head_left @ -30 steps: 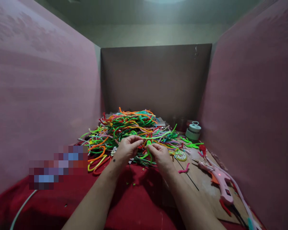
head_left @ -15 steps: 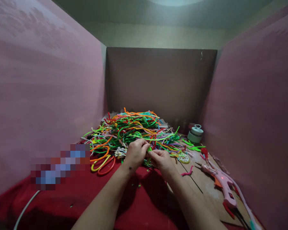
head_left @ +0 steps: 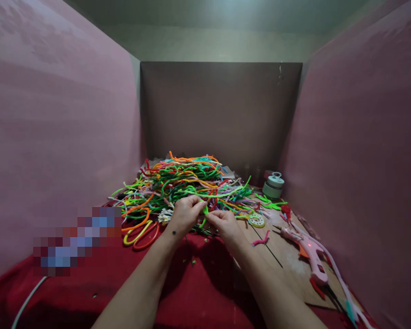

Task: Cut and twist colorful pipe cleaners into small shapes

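Observation:
My left hand (head_left: 184,214) and my right hand (head_left: 224,225) meet in the middle, just in front of a big heap of coloured pipe cleaners (head_left: 185,183). Both pinch a bright green pipe cleaner (head_left: 205,211) between thumb and fingers; its short bent end shows between the two hands. The fingers of both hands are curled closed around it. My forearms reach in from the bottom edge over a red cloth (head_left: 123,283).
Pink panels wall in the left and right, a brown board the back. A pink glue gun (head_left: 310,252) lies on the wooden board (head_left: 287,260) at the right. Rolls of tape (head_left: 273,185) stand at the back right. A yellow-green disc (head_left: 256,221) lies near my right hand.
My hands have drawn closer together on the green pipe cleaner, and less of it shows between them. The camera shifted slightly.

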Demonstrator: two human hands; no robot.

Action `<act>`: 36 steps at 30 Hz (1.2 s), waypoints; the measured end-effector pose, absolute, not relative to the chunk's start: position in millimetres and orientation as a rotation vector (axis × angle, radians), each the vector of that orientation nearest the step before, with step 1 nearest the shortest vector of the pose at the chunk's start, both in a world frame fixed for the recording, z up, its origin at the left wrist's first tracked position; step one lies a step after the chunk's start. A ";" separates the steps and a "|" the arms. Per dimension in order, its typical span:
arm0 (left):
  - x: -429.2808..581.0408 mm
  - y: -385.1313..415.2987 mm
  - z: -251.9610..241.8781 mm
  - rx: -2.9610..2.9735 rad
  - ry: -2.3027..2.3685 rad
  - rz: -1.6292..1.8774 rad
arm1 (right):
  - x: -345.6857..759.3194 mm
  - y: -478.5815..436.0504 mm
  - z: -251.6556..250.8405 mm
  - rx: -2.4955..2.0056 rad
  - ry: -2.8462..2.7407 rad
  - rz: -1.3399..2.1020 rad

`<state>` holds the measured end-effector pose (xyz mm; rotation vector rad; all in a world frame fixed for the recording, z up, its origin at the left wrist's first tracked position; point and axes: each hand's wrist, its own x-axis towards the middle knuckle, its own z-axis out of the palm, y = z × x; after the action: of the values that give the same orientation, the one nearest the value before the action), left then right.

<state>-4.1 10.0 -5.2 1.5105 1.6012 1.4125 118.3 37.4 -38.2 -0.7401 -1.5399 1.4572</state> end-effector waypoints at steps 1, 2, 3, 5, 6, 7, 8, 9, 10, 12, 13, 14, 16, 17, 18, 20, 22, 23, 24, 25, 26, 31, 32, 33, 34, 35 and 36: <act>-3.6 9.7 -4.8 1.521 1.629 1.441 | 118.8 37.7 -38.3 -0.737 -1.535 1.466; -3.5 9.2 -4.1 1.519 1.630 1.446 | 119.4 37.9 -38.3 -0.734 -1.531 1.476; -3.5 8.5 -3.2 1.505 1.601 1.421 | 120.1 38.0 -38.2 -0.731 -1.525 1.484; -4.1 7.2 -1.6 1.462 1.504 1.318 | 121.2 37.9 -38.1 -0.731 -1.512 1.469; -4.4 6.9 -1.4 1.447 1.458 1.262 | 121.6 37.9 -38.3 -0.735 -1.514 1.458; -4.6 6.9 -1.7 1.440 1.430 1.219 | 121.6 37.8 -38.7 -0.738 -1.517 1.441; -4.4 7.4 -2.5 1.445 1.428 1.198 | 121.5 37.9 -39.2 -0.742 -1.526 1.417; -4.0 8.1 -3.8 1.467 1.451 1.204 | 121.2 38.0 -39.8 -0.749 -1.538 1.385; -3.4 9.1 -5.3 1.509 1.495 1.223 | 120.8 38.2 -40.4 -0.762 -1.549 1.349; -2.1 11.0 -8.1 1.625 1.606 1.285 | 120.1 38.9 -41.1 -0.808 -1.559 1.301; -1.7 11.7 -8.9 1.676 1.648 1.309 | 120.0 39.3 -41.2 -0.832 -1.557 1.300; -1.7 11.9 -9.1 1.699 1.667 1.315 | 119.9 39.7 -41.1 -0.842 -1.547 1.325; -2.8 11.1 -7.5 1.631 1.607 1.273 | 120.3 40.6 -40.9 -0.808 -1.506 1.445; -3.7 10.3 -6.0 1.563 1.541 1.236 | 120.7 41.2 -41.1 -0.773 -1.472 1.523; -4.6 9.3 -4.5 1.498 1.472 1.204 | 121.1 42.0 -41.6 -0.732 -1.427 1.599; -6.0 7.5 -2.1 1.420 1.371 1.177 | 122.0 43.9 -43.3 -0.662 -1.347 1.718; -6.7 6.8 -1.4 1.396 1.320 1.188 | 122.7 46.2 -45.4 -0.623 -1.305 1.772; -7.0 6.8 -1.7 1.384 1.304 1.209 | 122.9 47.2 -46.3 -0.608 -1.299 1.779; -7.3 7.1 -2.3 1.374 1.292 1.231 | 123.1 48.1 -46.9 -0.593 -1.296 1.773; -7.8 7.5 -3.0 1.370 1.285 1.246 | 123.1 48.9 -47.3 -0.578 -1.288 1.760; -8.4 8.1 -3.9 1.382 1.285 1.249 | 122.9 49.6 -47.5 -0.567 -1.271 1.742; -12.3 12.3 -8.1 1.572 1.366 1.131 | 122.4 53.1 -47.3 -0.606 -1.114 1.716; -12.6 13.0 -8.6 1.594 1.397 1.120 | 122.5 53.8 -47.3 -0.610 -1.103 1.719; -12.7 13.6 -8.9 1.609 1.429 1.114 | 122.7 54.2 -47.3 -0.613 -1.103 1.716; -12.6 13.9 -8.9 1.624 1.460 1.109 | 122.9 54.4 -47.2 -0.615 -1.113 1.707; -12.4 13.8 -8.6 1.642 1.485 1.106 | 123.1 54.3 -46.9 -0.617 -1.120 1.689; -12.1 13.6 -8.2 1.664 1.499 1.105 | 123.3 54.0 -46.6 -0.616 -1.126 1.666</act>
<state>-12.1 13.6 -8.2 1.6642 1.4989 1.1045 123.3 54.0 -46.6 -0.6162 -1.1257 1.6661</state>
